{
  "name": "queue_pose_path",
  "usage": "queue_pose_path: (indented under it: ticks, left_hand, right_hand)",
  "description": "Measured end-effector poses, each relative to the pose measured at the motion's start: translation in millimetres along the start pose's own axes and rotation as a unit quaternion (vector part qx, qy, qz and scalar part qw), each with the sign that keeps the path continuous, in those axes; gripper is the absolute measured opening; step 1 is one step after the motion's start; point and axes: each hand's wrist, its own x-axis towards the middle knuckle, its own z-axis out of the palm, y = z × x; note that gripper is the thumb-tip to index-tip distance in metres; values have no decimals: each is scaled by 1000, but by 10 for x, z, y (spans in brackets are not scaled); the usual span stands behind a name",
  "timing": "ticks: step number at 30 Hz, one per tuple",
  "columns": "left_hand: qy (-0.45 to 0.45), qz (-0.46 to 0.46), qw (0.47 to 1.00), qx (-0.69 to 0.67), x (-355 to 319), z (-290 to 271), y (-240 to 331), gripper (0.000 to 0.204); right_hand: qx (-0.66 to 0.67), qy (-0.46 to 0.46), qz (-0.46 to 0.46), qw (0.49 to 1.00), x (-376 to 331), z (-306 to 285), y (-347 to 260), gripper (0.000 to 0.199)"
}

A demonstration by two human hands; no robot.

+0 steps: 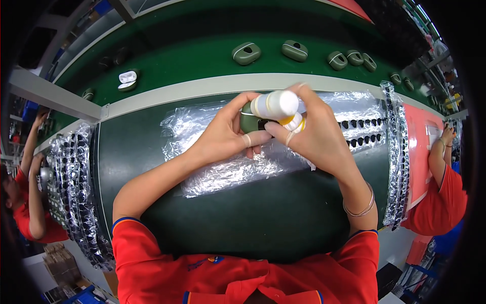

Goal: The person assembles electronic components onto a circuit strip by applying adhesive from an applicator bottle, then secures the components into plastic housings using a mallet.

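Observation:
My left hand (223, 133) is closed round a dark green earbud case (246, 121), held above a sheet of clear plastic film (223, 177). In my right hand (324, 133) is a white bottle (276, 105) with a yellow band and a ribbed white part, lying across the upper side of the case. A small black piece (262, 124) shows at the case's face, beside my right thumb tip. Pale covers wrap both thumbs. My right fingers are partly blurred, and the bottle hides much of the case.
Rows of small black pieces (362, 124) lie on the film at right. Beyond a pale rail (202, 87), several green cases (246, 53) and an open case (127, 80) sit on a green conveyor belt (177, 61). Film-wrapped strips flank the table. Co-workers in red sit at both sides.

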Motion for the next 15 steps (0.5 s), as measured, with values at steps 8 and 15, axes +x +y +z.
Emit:
queue_pose_path:
  ticks: [8, 15]
  left_hand:
    - [5, 35, 999, 12, 1, -103, 94, 44]
    - [80, 87, 971, 208, 130, -217, 45, 46]
  right_hand:
    - [112, 40, -124, 985, -24, 8, -133, 36]
    - [108, -1, -87, 990, 62, -76, -67, 32]
